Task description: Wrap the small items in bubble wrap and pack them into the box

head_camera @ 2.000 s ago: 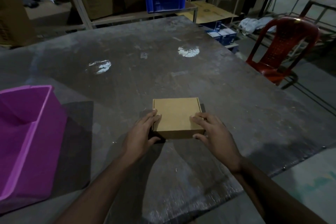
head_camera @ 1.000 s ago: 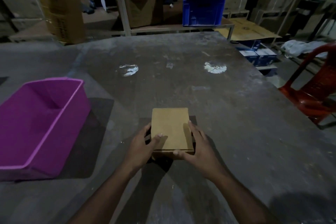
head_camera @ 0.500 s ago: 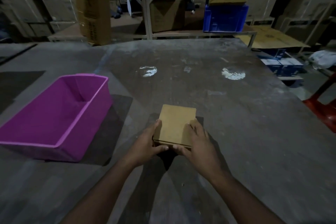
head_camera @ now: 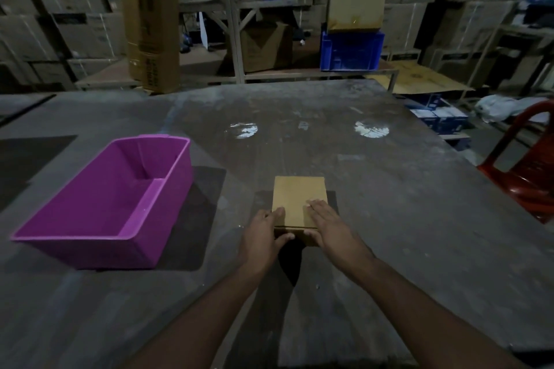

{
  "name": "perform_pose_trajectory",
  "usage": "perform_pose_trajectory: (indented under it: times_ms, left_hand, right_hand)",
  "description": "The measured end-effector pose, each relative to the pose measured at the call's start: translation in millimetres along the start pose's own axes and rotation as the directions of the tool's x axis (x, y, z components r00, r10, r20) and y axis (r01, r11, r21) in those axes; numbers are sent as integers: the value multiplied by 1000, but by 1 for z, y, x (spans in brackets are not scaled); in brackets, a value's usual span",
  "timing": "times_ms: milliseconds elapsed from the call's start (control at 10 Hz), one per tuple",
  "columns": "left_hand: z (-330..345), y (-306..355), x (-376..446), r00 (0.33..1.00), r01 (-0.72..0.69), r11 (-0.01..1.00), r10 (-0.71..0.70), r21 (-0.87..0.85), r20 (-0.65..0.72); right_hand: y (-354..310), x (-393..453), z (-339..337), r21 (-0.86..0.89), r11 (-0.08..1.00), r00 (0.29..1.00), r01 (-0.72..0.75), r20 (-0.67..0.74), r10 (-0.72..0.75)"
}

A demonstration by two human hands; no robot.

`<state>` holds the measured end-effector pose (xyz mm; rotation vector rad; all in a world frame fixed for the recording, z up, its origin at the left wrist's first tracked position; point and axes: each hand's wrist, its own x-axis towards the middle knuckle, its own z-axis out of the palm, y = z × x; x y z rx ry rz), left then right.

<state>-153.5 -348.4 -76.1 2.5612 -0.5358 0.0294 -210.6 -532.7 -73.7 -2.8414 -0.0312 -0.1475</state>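
closed cardboard box [head_camera: 299,200] on table [head_camera: 389,219], both hands gripping its near edge, purple bin [head_camera: 90,246] left

Two bare, sleeveless forearms
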Motion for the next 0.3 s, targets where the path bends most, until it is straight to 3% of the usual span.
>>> perform_pose_trajectory:
  times_ms: [200, 300]
  left_hand:
    - [-24, -1, 8, 983, -100, 994, 92, 43, 158]
    - [-39, -4, 17, 949, -133, 990, 112, 51, 294]
  right_hand:
    - [-20, 2, -19, -57, 995, 991, -86, 101, 91]
    - [-38, 2, -31, -25, 994, 992, -106, 71, 107]
